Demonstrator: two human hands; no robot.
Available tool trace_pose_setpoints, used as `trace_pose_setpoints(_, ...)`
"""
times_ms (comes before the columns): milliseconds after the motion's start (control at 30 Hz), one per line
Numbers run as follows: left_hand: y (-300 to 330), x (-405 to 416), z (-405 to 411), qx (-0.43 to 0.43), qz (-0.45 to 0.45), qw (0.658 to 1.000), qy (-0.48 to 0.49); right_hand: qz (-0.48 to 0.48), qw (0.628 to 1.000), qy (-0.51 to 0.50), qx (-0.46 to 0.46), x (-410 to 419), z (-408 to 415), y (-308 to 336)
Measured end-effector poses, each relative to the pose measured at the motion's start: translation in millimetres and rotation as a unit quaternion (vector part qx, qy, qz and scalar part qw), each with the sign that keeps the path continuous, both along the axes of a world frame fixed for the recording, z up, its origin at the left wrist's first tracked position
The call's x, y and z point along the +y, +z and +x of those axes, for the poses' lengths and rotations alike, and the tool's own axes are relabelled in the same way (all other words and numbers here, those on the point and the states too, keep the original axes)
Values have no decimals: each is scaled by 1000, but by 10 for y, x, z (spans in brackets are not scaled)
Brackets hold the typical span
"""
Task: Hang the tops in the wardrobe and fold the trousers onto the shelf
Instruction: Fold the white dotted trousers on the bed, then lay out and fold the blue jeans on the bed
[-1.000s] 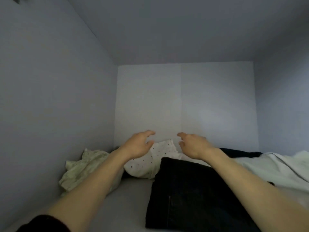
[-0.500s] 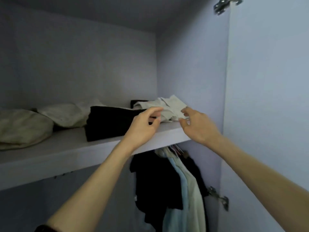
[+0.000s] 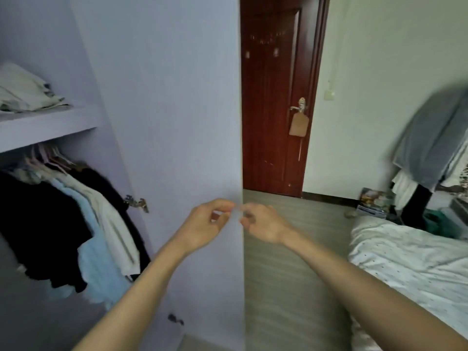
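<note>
The fingers of the left hand (image 3: 202, 225) were loosely curled, thumb and forefinger tips near each other, with nothing visibly held. The right hand (image 3: 263, 224) mirrored it just beside, fingers curled inward and also gripping nothing that could be made out; blur hid whether the two sets of fingertips touched. Both hands hovered in front of the free vertical edge of the open pale lilac wardrobe door (image 3: 177, 122). Left of that door, the lilac wardrobe shelf (image 3: 45, 127) carried folded pale trousers (image 3: 22, 92) close to its front edge. Beneath the shelf hung the tops: a black garment (image 3: 38, 224), a light blue one (image 3: 93, 252) and a cream one (image 3: 114, 224), pressed together on hangers. Right of the door edge, bare grey striped floor (image 3: 291, 262) ran back to a closed dark red wooden door (image 3: 273, 97). A bed with white dotted bedding (image 3: 410, 262) bordered the floor on the right, and a grey cloth (image 3: 435, 138) hung above it.
</note>
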State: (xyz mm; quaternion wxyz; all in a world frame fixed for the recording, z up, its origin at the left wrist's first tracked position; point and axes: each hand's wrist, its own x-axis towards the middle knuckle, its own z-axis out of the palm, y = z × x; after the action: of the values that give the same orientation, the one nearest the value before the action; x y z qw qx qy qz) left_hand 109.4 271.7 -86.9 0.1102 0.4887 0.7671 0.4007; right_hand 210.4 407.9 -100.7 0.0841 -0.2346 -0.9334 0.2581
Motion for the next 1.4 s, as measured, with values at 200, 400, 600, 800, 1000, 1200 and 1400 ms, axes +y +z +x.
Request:
trace_pose_setpoints(200,-154,1035,662,-6,-36,997,-61,-9,996,-80,-24,1121,940,2)
trace_pose_setpoints(400,-246,2167,862,-36,-32,993,-103,-35,986,-160,-17,2110,1302,-36)
trace_pose_setpoints(600,-407,3505,527,-49,-16,988,-145,-60,969,-238,13,3123,1163,-126)
trace_pose_setpoints(800,-535,4869,288,-83,-29,974,-210,-72,947,-313,22,4133,1162,-209)
trace_pose_setpoints(1000,-631,6192,174,-108,-23,961,-254,-89,925,-370,21,5191,1175,-404)
trace_pose_setpoints(1200,-752,7907,22,-71,-46,950,-301,-89,903,-418,30,6788,1108,-552)
trace_pose_setpoints(1400,-648,9357,-5,-27,-74,933,-351,-90,884,-457,48,8120,1162,-461)
